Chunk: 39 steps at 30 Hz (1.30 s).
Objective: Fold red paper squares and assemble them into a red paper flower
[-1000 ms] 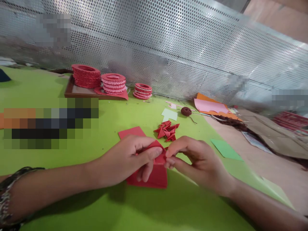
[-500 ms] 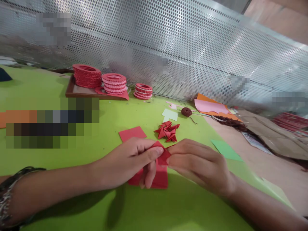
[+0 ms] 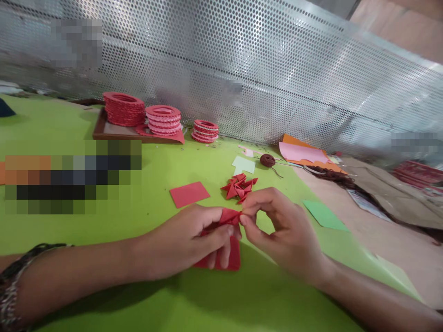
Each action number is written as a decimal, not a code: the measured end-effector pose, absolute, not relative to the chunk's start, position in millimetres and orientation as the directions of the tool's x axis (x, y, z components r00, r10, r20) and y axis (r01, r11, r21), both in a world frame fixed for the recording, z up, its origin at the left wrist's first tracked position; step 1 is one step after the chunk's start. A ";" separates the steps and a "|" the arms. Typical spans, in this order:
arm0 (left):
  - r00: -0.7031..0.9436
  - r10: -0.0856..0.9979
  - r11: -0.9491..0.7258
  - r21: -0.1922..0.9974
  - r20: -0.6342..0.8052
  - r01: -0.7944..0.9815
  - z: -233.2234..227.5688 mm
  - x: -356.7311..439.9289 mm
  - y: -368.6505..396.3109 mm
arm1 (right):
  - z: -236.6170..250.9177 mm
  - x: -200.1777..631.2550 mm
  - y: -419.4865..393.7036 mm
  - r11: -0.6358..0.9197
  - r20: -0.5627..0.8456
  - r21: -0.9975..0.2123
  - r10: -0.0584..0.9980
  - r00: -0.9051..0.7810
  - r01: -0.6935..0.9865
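Near edge of the green tabletop: left hand and right hand both pinch a folded red paper piece between them, long axis left-right, over a red sheet. Farther back: folded red pieces.

A small red paper piece, creased into pointed folds, is pinched between the fingertips of both hands just above a flat red paper sheet on the green table.

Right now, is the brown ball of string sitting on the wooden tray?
No, the brown ball of string lies on the green table, far from the wooden tray.
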<state>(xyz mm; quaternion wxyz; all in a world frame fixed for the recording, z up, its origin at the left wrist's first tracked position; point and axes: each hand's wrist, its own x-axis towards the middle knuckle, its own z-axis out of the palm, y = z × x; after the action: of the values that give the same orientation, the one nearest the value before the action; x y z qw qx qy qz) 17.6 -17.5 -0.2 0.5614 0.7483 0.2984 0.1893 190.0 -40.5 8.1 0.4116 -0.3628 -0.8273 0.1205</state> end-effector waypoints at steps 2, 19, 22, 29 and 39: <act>0.742 0.669 -0.193 0.954 -0.044 0.231 0.0 17.8 -17.2 | 8.4 190.1 -42.1 0.764 0.644 -0.377 0.622 -0.446 0.523; 0.642 0.766 -0.225 0.929 -0.017 0.293 0.6 20.2 -20.6 | 7.2 193.9 -39.8 0.886 0.731 -0.016 0.326 -0.600 0.463; 0.701 0.711 -0.253 0.949 0.051 0.188 1.2 16.8 -21.8 | 5.1 195.8 -40.2 0.860 0.712 0.089 0.298 -0.636 0.503; 0.768 0.641 -0.266 0.943 0.019 0.198 -3.8 13.6 -20.7 | 7.9 194.3 -39.8 0.854 0.710 0.130 0.275 -0.649 0.503; 0.797 0.594 -0.372 0.916 0.108 0.153 -1.6 16.8 -18.7 | 12.6 192.7 -37.7 0.783 0.607 -0.413 0.618 -0.500 0.466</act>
<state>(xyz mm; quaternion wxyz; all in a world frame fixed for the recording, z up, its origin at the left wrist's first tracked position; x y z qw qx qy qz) 16.8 -18.7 -1.6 0.5095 0.7993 0.2338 0.2164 192.7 -37.7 12.6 0.3882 -0.3149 -0.8606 0.0977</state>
